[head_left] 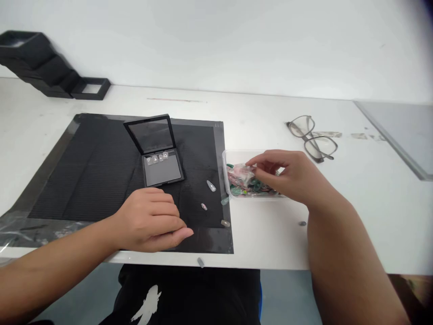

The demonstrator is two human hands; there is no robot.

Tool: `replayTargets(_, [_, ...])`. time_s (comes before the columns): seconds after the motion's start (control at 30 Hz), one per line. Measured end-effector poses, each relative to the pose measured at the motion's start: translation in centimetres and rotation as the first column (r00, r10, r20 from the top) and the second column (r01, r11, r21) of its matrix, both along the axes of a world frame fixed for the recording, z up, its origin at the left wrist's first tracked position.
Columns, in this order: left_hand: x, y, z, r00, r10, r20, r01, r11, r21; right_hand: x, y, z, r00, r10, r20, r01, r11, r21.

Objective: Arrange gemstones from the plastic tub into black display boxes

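Observation:
My left hand (154,220) rests on the black mat (91,167) with its fingers curled together; what they hold, if anything, is hidden. Just beyond it stands an open black case (162,169), its lid raised, with several small decorated nail tips (157,158) in a row. My right hand (280,174) reaches into a clear plastic box (224,174) of mixed green and pink pieces (241,183), thumb and forefinger at a clear wrapper. Loose nail tips lie between the hands, one pale (211,186), one shiny (204,206).
Eyeglasses (313,137) lie beyond my right hand. Stacked black trays (50,67) stand at the back left, and a flat grey panel (402,135) is at the right. Small pieces lie near the front table edge (200,262) and by my right forearm (302,223).

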State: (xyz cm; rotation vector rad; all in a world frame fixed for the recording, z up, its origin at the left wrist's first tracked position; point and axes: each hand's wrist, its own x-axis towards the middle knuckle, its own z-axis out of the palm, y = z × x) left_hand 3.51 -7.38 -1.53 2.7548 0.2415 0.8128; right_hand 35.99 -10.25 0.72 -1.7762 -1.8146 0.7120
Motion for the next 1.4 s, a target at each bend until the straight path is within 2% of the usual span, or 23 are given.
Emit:
replayTargets(0.4, [-0.1,0.1,0.1,1.000,0.008,0.015,-0.008,0.999,0.031,0.0,-0.4,-0.5,0.997,-0.075,-0.018,0.077,0.984,0.160])
replayTargets(0.5, [-0.1,0.2,0.0,1.000,0.013,0.017,-0.013,0.999,0.038,0.2,-0.2,-0.3,1.000,-0.024,-0.005,0.024,0.996,0.084])
replayTargets(0.6, [-0.1,0.2,0.0,1.000,0.017,0.018,-0.018,0.999,0.041,0.2,0.5,0.5,0.994,0.055,0.089,-0.050,0.997,-0.058])
replayTargets(0.7, [0.0,0.4,0.1,0.999,0.019,0.030,-0.020,0.999,0.032,-0.5,1.6,1.1,0.980,0.074,0.187,-0.055,0.993,-0.102])
replayTargets(0.83, [0.0,0.5,0.2,0.999,0.019,0.032,-0.020,0.999,0.029,-2.2,2.7,0.5,0.973,0.114,0.199,-0.081,0.983,-0.165])
replayTargets(0.97, [0.1,0.5,0.4,1.000,0.011,0.019,-0.011,0.999,0.037,-3.3,2.8,-0.5,0.978,0.093,0.184,-0.062,0.984,-0.167])
replayTargets(1.1, [0.1,0.5,0.3,1.000,0.004,0.026,-0.004,1.000,0.027,-3.4,2.5,-0.5,0.966,0.111,0.234,-0.083,0.988,-0.128])
replayTargets(1.23, [0.0,0.5,0.1,0.999,0.013,0.034,-0.014,0.999,0.029,-2.8,2.0,-0.3,0.988,0.089,0.128,-0.080,0.994,-0.078])
replayTargets(1.4, [0.0,0.6,0.1,0.999,-0.006,0.032,0.004,0.999,0.042,-1.5,1.3,-0.1,0.981,0.021,-0.192,-0.023,1.000,-0.005])
